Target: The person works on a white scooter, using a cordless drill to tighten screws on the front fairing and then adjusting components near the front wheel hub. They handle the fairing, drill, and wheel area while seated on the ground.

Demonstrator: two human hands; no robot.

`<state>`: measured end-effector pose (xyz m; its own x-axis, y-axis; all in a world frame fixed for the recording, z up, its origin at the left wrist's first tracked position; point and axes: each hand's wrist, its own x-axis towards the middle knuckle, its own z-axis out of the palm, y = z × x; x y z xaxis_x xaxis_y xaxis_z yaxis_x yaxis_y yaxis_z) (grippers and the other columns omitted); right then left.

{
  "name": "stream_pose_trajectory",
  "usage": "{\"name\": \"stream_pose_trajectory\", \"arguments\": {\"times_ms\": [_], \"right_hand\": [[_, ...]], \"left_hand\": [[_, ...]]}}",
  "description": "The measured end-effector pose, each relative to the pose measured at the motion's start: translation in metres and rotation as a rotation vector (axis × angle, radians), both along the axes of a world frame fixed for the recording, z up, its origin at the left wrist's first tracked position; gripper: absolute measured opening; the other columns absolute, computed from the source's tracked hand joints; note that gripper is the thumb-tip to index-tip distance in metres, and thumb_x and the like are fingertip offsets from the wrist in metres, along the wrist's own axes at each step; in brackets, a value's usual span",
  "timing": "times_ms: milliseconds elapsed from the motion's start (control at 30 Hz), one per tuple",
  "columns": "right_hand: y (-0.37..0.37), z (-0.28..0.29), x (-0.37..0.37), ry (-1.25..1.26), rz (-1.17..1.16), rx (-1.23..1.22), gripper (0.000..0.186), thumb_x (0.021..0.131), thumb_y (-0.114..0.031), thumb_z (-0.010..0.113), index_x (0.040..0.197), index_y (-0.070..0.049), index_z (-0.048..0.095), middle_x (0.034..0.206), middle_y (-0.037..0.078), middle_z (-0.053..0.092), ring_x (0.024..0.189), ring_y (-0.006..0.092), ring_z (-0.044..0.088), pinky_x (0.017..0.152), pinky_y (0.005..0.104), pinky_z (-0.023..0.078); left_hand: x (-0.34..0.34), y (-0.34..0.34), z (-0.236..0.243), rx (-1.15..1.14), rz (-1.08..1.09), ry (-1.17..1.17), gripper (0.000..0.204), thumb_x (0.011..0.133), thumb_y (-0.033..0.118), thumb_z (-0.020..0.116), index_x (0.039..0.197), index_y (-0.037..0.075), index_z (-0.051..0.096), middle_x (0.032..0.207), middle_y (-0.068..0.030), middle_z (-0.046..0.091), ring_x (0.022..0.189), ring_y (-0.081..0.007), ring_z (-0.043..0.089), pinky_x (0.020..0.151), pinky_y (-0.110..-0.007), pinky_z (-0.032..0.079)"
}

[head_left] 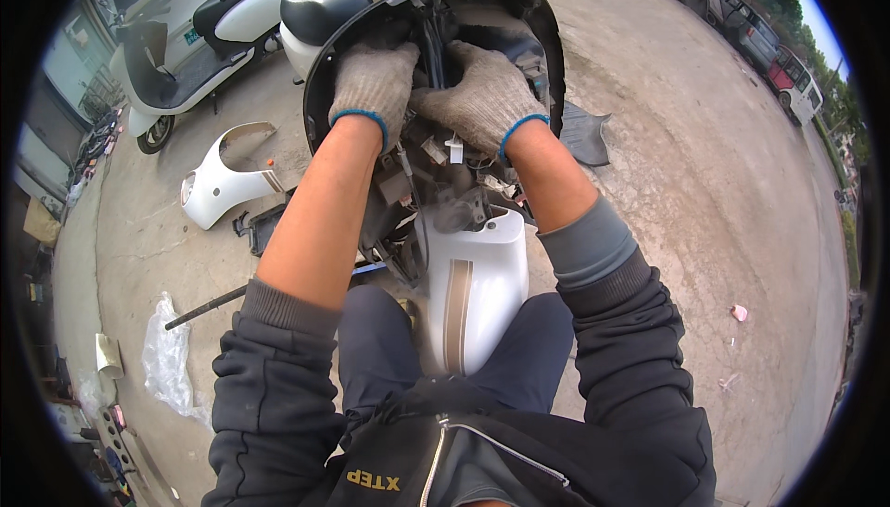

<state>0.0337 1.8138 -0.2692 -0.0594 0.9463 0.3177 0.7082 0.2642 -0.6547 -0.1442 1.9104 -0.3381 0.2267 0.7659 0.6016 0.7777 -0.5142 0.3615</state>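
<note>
Both my hands, in knitted beige gloves with blue cuffs, reach into the opened front of a scooter, inside its curved black shell. My left hand is left of the dark central column; its fingers are hidden in the shell. On the column's right, my right hand has its thumb stretched left across the column's lower part. Its other fingers bend inward, and what they grip is hidden. Below the gloves are exposed wiring and a white connector. A white body panel with a tan stripe stands between my knees.
A loose white curved panel lies on the concrete at left, above a clear plastic bag and a black rod. Another white scooter is parked behind. A dark flat piece lies right of the shell. Vehicles stand far right.
</note>
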Motion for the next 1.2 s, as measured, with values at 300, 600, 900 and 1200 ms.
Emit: {"name": "stream_pose_trajectory", "arguments": {"times_ms": [300,600,900,1200], "right_hand": [[0.004,0.001,0.007,0.117,-0.006,-0.05,0.061,0.072,-0.043,0.087,0.112,0.002,0.078,0.107,0.021,0.079,0.098,0.0309,0.077,0.09,0.0382,0.059],[0.038,0.004,0.028,0.021,-0.044,0.246,0.06,0.084,-0.028,0.079,0.139,-0.005,0.07,0.128,0.02,0.076,0.114,0.0321,0.075,0.097,0.0398,0.059],[0.066,0.012,0.033,-0.261,0.024,0.166,0.047,0.089,-0.031,0.07,0.131,-0.012,0.074,0.127,0.023,0.074,0.117,0.042,0.07,0.1,0.0473,0.056],[0.092,-0.024,0.056,-0.471,-0.383,0.443,0.037,0.089,-0.027,0.08,0.125,-0.018,0.079,0.119,0.015,0.078,0.107,0.0371,0.074,0.092,0.0469,0.058]], "left_hand": [[0.026,-0.035,0.035,-0.528,0.032,-0.746,0.037,0.097,0.028,0.067,0.122,0.002,0.072,0.124,-0.0194,0.075,0.114,-0.0358,0.071,0.098,-0.04,0.054],[0.027,-0.035,0.035,-0.042,0.308,0.434,0.042,0.087,0.015,0.078,0.127,0.009,0.067,0.119,-0.015,0.076,0.114,-0.0341,0.073,0.093,-0.042,0.059],[0.027,-0.031,0.021,-0.04,0.267,-0.051,0.033,0.086,0.021,0.079,0.115,0.007,0.071,0.107,-0.0181,0.078,0.1,-0.0369,0.075,0.086,-0.047,0.06],[0.036,-0.033,0.017,-0.063,0.381,0.162,0.025,0.091,0.021,0.069,0.11,0.005,0.073,0.103,-0.0201,0.078,0.097,-0.0408,0.075,0.089,-0.05,0.059]]}}
